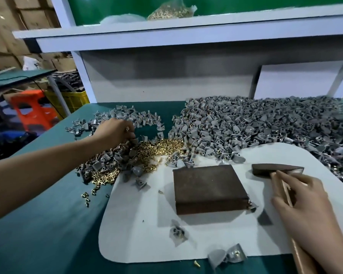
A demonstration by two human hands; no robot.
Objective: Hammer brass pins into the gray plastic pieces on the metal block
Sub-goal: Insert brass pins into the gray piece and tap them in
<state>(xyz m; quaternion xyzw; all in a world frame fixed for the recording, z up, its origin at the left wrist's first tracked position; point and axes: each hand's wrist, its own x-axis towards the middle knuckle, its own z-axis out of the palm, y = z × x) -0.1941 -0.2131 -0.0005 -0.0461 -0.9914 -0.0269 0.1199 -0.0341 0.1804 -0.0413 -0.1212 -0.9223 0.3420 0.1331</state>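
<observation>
Working over the metal block (208, 186), sitting on a white mat (143, 224) on the green desk (48, 214). Reaching out past the block's far left corner with the left hand (115, 131), digging curled fingers into the brass pins (162, 147) mixed with loose gray bits. Possibly pinching something there, but too blurred to call. Grasping the hammer (275, 170) by its handle with the right hand (303, 206), just right of the block, fingers wrapping the wood. Resting the hammer head on the mat beside the block's far right corner. Facing a big spread of gray plastic pieces (265, 123) behind and right of the block.
</observation>
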